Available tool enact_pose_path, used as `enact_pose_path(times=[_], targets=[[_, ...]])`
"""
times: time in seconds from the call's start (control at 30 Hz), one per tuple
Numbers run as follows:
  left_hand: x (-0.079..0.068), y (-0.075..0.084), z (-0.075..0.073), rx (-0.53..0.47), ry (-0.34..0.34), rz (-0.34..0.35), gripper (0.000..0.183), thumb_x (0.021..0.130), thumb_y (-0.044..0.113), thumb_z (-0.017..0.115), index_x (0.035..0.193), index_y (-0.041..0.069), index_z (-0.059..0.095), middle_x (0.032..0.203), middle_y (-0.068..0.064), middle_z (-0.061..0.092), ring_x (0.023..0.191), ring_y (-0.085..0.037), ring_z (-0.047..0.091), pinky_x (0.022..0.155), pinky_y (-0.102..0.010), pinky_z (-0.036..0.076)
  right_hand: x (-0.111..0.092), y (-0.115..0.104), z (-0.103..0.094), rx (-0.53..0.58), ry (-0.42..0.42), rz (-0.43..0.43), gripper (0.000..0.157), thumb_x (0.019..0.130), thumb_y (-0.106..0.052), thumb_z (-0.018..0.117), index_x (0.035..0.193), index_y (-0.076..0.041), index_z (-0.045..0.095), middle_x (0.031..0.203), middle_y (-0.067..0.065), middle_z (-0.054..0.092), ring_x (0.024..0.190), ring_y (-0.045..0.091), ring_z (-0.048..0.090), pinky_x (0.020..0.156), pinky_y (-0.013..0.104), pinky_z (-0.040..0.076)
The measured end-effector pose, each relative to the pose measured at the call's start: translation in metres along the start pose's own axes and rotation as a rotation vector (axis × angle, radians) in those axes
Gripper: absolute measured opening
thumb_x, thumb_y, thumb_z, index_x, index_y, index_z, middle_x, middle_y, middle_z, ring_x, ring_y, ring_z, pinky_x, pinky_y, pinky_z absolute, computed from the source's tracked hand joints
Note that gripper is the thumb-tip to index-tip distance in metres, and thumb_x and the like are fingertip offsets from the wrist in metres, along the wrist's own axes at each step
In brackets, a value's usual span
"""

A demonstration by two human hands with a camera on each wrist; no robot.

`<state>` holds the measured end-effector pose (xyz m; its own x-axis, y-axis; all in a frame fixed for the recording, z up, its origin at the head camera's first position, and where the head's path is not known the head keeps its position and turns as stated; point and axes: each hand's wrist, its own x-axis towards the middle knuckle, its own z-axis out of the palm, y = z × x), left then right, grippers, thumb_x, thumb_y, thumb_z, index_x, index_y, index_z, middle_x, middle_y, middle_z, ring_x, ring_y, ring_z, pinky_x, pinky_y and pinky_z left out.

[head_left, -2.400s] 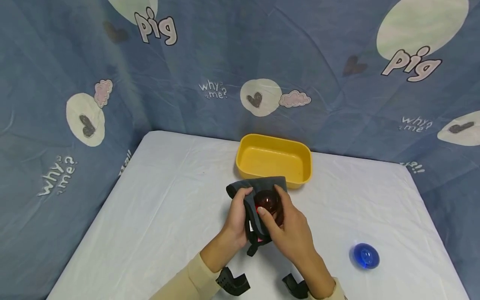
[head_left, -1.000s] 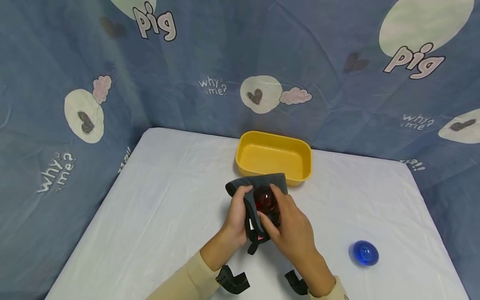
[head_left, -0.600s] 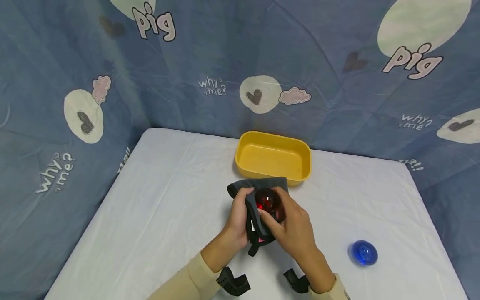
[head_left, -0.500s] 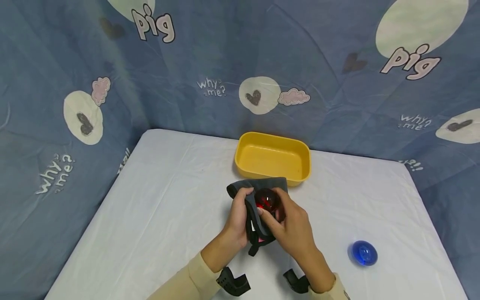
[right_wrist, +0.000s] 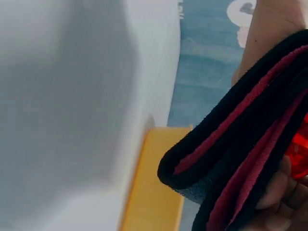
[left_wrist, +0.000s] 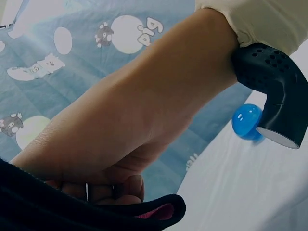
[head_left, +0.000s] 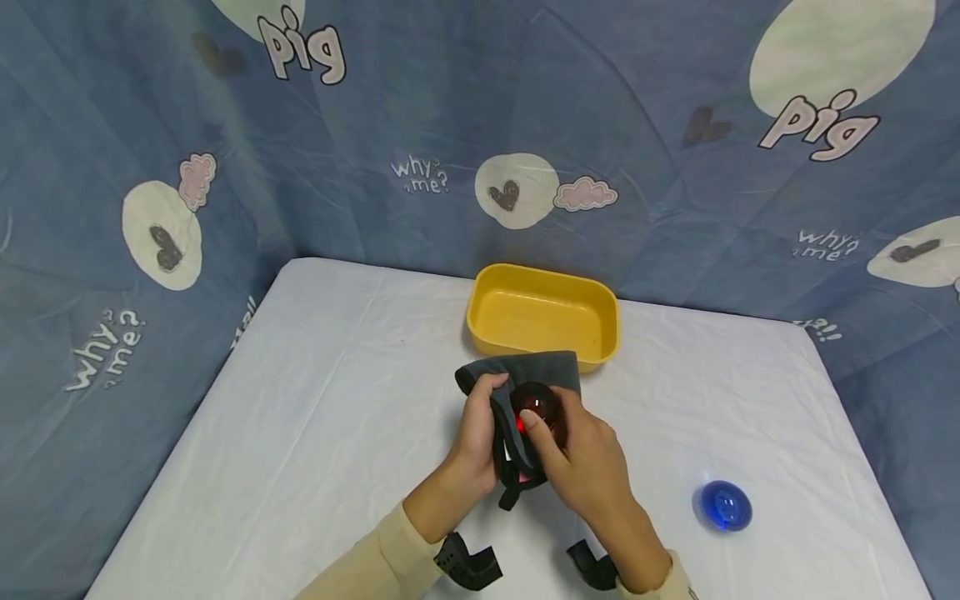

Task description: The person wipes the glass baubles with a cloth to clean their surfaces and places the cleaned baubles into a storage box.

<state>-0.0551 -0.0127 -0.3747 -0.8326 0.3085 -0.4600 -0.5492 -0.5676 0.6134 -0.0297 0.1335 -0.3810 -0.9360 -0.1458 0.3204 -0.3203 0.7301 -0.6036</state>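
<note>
Near the middle of the table, my left hand (head_left: 474,437) grips a folded grey cloth (head_left: 543,365) with black edging. Pink inner layers of the cloth (right_wrist: 240,130) show in the right wrist view. My right hand (head_left: 588,458) holds a clear red ball (head_left: 536,400) against the cloth's face, its thumb lying over the ball's lower left. Part of the red ball (right_wrist: 301,149) also appears at the right edge of the right wrist view. Most left fingers are hidden behind the cloth in the head view.
Just beyond the cloth stands a yellow plastic basin (head_left: 540,318) with nothing seen inside. A clear blue ball (head_left: 726,506) lies on the white table cover (head_left: 337,433) to the right. Blue printed fabric (head_left: 420,100) hangs along the table's far and left sides.
The right thumb has shifted up from the ball's lower edge onto its front, and the right fingers have slid slightly lower. The left hand keeps its hold on the cloth, nearly still.
</note>
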Motion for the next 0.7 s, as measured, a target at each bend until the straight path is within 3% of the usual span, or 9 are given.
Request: enact_pose_path(times=[0.13,0.2,0.33,0.43,0.57,0.7], targets=[[-0.001,0.002,0.000,-0.006,0.014,0.000,0.060,0.100,0.043,0.040,0.147,0.006,0.042,0.134,-0.010,0.051,0.112,-0.019,0.055,0.098,-0.032,0.045,-0.001,-0.002,-0.003,-0.069,0.009,-0.073,0.066,0.095,-0.038,0.077,0.145,-0.003,0.052,0.118,0.016,0.071,0.089,0.027,0.073,0.075,0.043,0.061],[-0.002,0.003,0.000,-0.009,0.028,0.006,0.061,0.100,0.044,0.041,0.150,0.007,0.041,0.138,-0.010,0.050,0.113,-0.019,0.053,0.097,-0.032,0.045,-0.001,-0.003,-0.005,-0.095,0.005,-0.111,0.076,0.092,-0.038,0.080,0.152,-0.006,0.046,0.124,0.016,0.068,0.093,0.027,0.071,0.077,0.044,0.061],[-0.003,0.003,0.000,-0.006,0.044,0.014,0.063,0.100,0.045,0.042,0.152,0.008,0.040,0.145,-0.011,0.046,0.122,-0.021,0.051,0.103,-0.035,0.042,-0.001,-0.001,-0.007,-0.149,0.028,-0.203,0.083,0.090,-0.037,0.082,0.158,-0.013,0.041,0.110,0.012,0.061,0.081,0.019,0.059,0.065,0.035,0.056],[-0.003,0.003,0.000,-0.009,0.030,0.010,0.063,0.100,0.045,0.041,0.152,0.008,0.040,0.146,-0.011,0.046,0.126,-0.022,0.051,0.107,-0.037,0.040,0.002,0.002,-0.009,-0.179,0.049,-0.278,0.084,0.089,-0.036,0.081,0.160,-0.014,0.041,0.113,0.014,0.058,0.082,0.021,0.057,0.062,0.035,0.054],[-0.004,0.004,0.001,-0.026,-0.006,-0.001,0.062,0.101,0.044,0.041,0.150,0.008,0.041,0.142,-0.009,0.049,0.124,-0.020,0.052,0.107,-0.036,0.041,0.008,0.003,-0.013,-0.217,0.027,-0.345,0.076,0.090,-0.035,0.081,0.154,-0.011,0.048,0.120,0.018,0.057,0.086,0.026,0.059,0.067,0.039,0.056],[-0.005,0.003,0.001,-0.019,-0.017,-0.010,0.060,0.101,0.044,0.041,0.147,0.006,0.042,0.138,-0.009,0.049,0.120,-0.020,0.052,0.103,-0.035,0.042,0.010,0.003,-0.013,-0.247,0.008,-0.354,0.067,0.091,-0.035,0.080,0.144,-0.005,0.053,0.112,0.017,0.057,0.079,0.025,0.056,0.066,0.039,0.054]])
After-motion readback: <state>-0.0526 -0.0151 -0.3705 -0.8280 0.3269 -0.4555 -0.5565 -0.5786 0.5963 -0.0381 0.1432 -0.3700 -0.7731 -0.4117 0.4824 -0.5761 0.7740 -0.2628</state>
